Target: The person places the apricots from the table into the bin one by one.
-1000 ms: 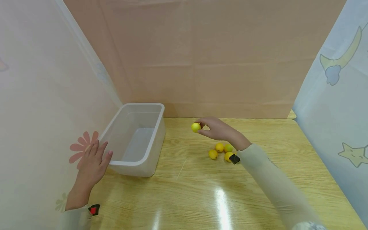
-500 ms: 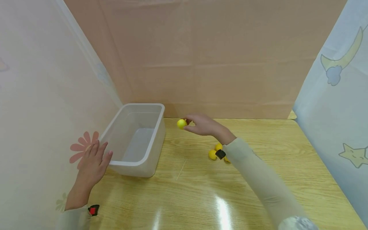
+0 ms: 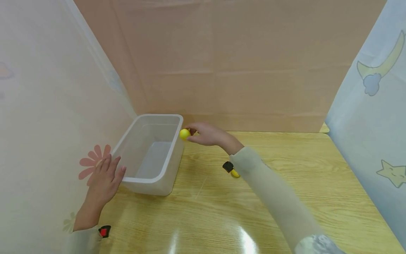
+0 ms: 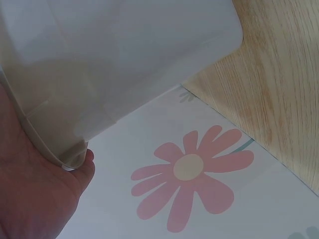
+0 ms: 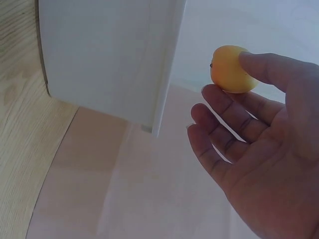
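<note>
My right hand pinches a small round yellow fruit between thumb and fingertips, right at the right rim of a white plastic bin in the head view. In the right wrist view the fruit shows a small dark stem end, and the other fingers are spread loosely beneath it. My left hand lies with extended fingers on the near left corner of the bin. From the left wrist view, that hand touches the bin's rim. Another yellow fruit on the table is partly covered by the right wrist strap.
The wooden table has a patterned pale wall along the left and another along the right. A brown sheet closes off the back. The bin stands in the back left, close to the left wall.
My right hand has carried the yellow fruit leftward to the bin's rim. Its sleeve now hides most of the fruits on the table. The left hand keeps its place on the bin.
</note>
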`<state>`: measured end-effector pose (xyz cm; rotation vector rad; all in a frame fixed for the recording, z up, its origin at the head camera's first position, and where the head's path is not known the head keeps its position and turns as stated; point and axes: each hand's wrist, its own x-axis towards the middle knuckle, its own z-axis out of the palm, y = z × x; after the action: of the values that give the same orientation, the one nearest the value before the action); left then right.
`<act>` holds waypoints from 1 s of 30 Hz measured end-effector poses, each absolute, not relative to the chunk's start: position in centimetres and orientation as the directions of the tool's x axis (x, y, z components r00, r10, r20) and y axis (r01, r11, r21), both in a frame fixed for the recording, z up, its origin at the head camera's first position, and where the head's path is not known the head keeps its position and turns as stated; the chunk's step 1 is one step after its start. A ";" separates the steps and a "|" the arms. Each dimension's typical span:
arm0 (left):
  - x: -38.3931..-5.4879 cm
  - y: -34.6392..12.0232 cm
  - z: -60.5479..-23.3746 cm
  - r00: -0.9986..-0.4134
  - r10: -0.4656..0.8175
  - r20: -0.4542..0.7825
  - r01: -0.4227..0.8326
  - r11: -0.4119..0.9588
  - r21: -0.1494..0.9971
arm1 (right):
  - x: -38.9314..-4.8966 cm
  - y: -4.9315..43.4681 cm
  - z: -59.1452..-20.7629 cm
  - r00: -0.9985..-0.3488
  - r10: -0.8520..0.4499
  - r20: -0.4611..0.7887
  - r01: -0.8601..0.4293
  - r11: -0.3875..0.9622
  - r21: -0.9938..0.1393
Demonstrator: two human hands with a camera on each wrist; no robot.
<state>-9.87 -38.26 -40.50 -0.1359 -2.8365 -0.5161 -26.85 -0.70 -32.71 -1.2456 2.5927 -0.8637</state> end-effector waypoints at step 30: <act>-9.1 -37.6 -40.0 -0.966 0.031 0.256 0.117 0.938 0.326 | -25.5 -8.7 -33.1 -0.498 -0.864 0.071 -0.777 0.408 -0.480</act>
<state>-9.08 -37.62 -40.05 -0.1102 -2.8460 -0.5008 -25.54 -8.69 -33.10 -1.4595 2.4723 -0.6878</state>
